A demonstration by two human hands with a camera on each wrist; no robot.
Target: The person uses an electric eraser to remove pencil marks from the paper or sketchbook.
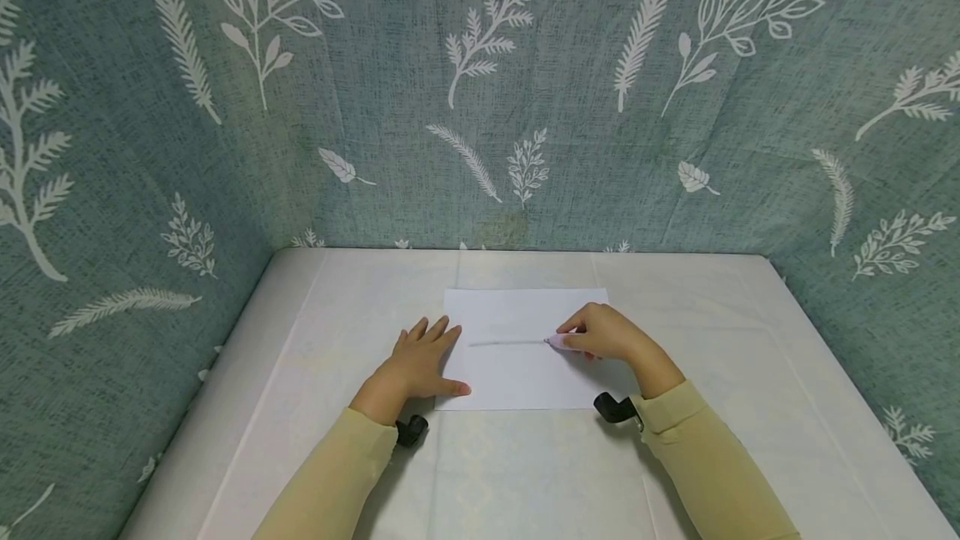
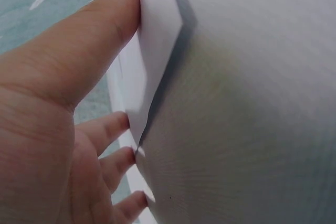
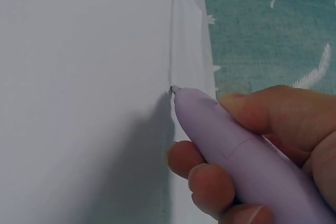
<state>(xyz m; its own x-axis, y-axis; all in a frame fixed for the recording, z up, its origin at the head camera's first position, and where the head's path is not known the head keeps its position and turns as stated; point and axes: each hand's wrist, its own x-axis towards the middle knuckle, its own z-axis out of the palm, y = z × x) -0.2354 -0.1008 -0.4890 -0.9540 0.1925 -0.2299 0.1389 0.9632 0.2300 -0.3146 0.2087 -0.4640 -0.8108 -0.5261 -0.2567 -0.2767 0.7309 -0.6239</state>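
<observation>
A white sheet of paper (image 1: 517,386) lies flat in the middle of the table, with a thin grey line (image 1: 504,344) running across it. My right hand (image 1: 611,333) grips a thick light-purple pen (image 3: 236,140) between thumb and fingers. Its grey tip meets the paper at the line's right end. On the sheet's left edge my left hand (image 1: 422,365) rests with fingers spread and thumb (image 2: 89,35) on the near left part. A corner of the sheet stands slightly off the table in the left wrist view.
A white cloth covers the table (image 1: 517,473). Green fabric walls (image 1: 405,190) with white leaf patterns enclose it at the back and sides. Each wrist carries a black camera mount (image 1: 613,408).
</observation>
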